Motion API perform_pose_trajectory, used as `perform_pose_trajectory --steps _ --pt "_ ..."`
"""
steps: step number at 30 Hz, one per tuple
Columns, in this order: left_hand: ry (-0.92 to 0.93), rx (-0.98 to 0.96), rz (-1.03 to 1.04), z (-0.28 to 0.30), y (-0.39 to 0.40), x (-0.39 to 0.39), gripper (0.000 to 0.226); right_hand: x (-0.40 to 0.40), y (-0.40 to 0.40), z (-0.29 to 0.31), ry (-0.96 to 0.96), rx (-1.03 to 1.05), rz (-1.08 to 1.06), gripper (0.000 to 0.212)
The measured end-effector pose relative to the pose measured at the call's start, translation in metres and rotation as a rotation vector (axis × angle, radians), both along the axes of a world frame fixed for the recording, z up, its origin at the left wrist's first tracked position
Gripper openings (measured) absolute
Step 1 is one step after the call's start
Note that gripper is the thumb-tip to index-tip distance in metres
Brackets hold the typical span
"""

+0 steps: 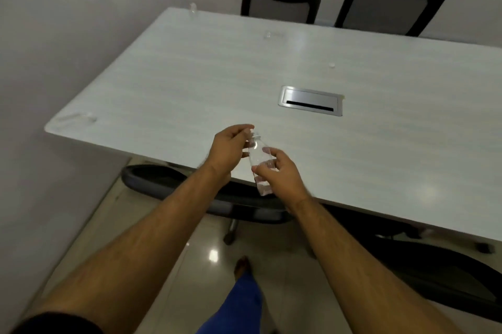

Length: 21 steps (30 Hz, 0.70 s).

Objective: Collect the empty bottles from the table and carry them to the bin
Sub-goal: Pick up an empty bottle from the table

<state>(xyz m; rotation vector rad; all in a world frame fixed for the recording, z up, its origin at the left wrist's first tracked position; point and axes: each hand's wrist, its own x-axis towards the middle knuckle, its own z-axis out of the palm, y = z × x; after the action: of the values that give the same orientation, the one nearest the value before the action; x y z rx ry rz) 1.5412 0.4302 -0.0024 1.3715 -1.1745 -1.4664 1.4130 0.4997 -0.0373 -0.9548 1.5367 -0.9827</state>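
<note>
A clear plastic bottle is held tilted over the near edge of the white table. My right hand grips its body. At the bottle's neck, my left hand has its fingertips pinched on the cap. Another clear bottle lies on its side at the near left corner. A third stands upright at the far left corner, and a fourth lies flat toward the far middle. A small white cap rests on the tabletop.
A metal cable hatch is set into the table's middle. Two black mesh chairs stand at the far side; another black chair is tucked under the near edge. Walls close in on the left. No bin is in sight.
</note>
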Motion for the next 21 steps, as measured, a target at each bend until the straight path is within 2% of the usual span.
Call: perform_pose_trajectory --steps 5,8,11,13,17,21 --pt "0.041 -0.009 0.129 0.023 0.058 0.044 0.021 0.048 0.045 0.023 -0.054 -0.104 0.050 0.048" --pt "0.020 -0.042 0.156 0.034 0.078 0.075 0.024 0.077 0.062 0.033 -0.021 -0.154 0.051 0.042" --pt "0.014 -0.057 0.199 0.043 0.090 0.104 0.023 0.104 0.072 0.040 0.164 -0.207 0.043 0.053" --pt "-0.008 -0.048 0.276 0.049 0.094 0.122 0.021 0.123 0.073 0.045 0.375 -0.279 0.053 0.061" --pt "-0.222 -0.110 0.421 0.059 0.090 0.175 0.021 0.185 0.063 0.057 0.766 -0.501 0.059 0.068" --pt "-0.261 -0.111 0.466 0.072 0.079 0.247 0.018 0.257 0.047 0.061 0.911 -0.567 0.104 0.074"
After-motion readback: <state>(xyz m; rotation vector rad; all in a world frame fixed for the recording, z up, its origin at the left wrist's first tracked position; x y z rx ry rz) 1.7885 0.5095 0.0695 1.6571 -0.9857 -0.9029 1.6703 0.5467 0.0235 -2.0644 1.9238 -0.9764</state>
